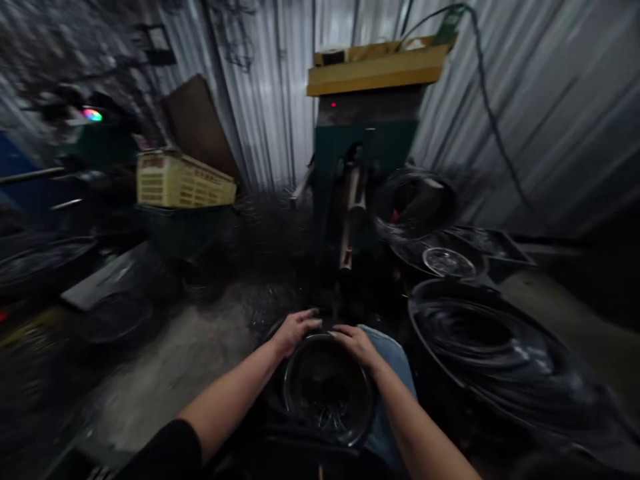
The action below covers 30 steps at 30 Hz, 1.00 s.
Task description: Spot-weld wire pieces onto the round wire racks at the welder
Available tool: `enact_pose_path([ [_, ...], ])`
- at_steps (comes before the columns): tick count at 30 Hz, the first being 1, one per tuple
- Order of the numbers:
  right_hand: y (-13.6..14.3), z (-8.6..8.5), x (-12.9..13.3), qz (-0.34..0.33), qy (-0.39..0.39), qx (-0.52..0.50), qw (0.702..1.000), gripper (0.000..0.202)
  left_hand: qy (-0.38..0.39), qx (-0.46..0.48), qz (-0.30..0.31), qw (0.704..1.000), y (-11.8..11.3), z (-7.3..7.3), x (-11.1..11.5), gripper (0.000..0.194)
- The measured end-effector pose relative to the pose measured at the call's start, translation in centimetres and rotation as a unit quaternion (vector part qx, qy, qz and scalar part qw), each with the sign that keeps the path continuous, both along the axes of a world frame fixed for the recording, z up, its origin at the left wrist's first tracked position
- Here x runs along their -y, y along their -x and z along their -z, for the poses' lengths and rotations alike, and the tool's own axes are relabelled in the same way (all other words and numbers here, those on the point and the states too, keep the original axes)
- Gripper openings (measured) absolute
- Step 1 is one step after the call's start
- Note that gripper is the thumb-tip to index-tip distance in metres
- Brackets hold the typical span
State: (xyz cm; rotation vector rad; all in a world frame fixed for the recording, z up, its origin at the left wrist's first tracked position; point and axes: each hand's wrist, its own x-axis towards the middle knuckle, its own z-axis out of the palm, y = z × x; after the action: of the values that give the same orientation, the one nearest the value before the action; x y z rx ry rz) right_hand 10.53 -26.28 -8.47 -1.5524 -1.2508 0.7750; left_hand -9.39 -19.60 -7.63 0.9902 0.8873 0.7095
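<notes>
A round, dark, hoop-like thing with a shiny rim (pixel 371 400) lies across my lap, and thin bright strands show inside its near part. My left hand (pixel 295 331) is at its far left edge, fingers bent together and pointing right. Whatever lies between those fingertips is too dark and blurred to make out. Across from it, my right hand (pixel 357 343) has its fingers curled over the far right part of the rim. The fingertips of the two hands are close but apart. Beyond them stands a green machine (pixel 390 143) with a long metal rod (pixel 349 230) pointing towards me.
On the right is a wide tub (pixel 425 347) of coiled dark, shiny strands. Behind it are a hanging coil (pixel 383 207) and a round shiny piece (pixel 450 263). A yellow crate (pixel 185 183) stands at the left. A cable (pixel 487 107) runs down the corrugated wall.
</notes>
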Motion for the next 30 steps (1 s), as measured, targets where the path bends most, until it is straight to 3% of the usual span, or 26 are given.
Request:
enact_pose_path([
  [2,-2.4,0.9,-0.5,0.044,0.031,0.029,0.998,0.032,0.009,-0.016,0.061,0.998,-0.8,0.9,0.6,0.057],
  [6,-9.9,1.5,-0.3,0.156,0.094,0.102,0.978,0.042,0.054,-0.047,-0.005,0.997,-0.9,1.8,0.8,0.062],
  [10,-16.9,1.5,1.3,0.232,0.148,0.161,0.948,0.046,0.081,-0.078,-0.030,0.993,-1.0,1.6,-0.1,0.073],
  [15,-18.1,3.3,5.3,0.299,0.185,0.207,0.913,0.053,0.099,-0.109,-0.009,0.989,-0.8,0.1,-1.4,0.068],
  [18,-17.9,4.2,9.8,0.358,0.198,0.241,0.880,0.062,0.117,-0.119,0.009,0.986,-1.5,-0.5,-3.6,0.069],
  [20,-18.0,4.2,14.3,0.415,0.204,0.277,0.842,0.067,0.147,-0.109,0.008,0.983,-2.4,-0.3,-5.0,0.066],
  [23,-18.2,3.4,22.3,0.545,0.250,0.337,0.725,0.079,0.172,-0.104,0.001,0.980,-3.7,0.1,-5.9,0.058],
  [26,-18.8,2.7,29.7,0.647,0.323,0.306,0.619,0.095,0.173,-0.118,-0.002,0.978,-4.3,0.3,-5.6,0.056],
  [28,-19.4,2.3,33.0,0.686,0.353,0.227,0.595,0.088,0.171,-0.133,-0.007,0.976,-4.2,0.4,-5.5,0.050],
  [30,-19.9,1.7,35.0,0.698,0.351,0.173,0.600,0.066,0.158,-0.149,-0.001,0.976,-3.5,0.8,-5.7,0.043],
])
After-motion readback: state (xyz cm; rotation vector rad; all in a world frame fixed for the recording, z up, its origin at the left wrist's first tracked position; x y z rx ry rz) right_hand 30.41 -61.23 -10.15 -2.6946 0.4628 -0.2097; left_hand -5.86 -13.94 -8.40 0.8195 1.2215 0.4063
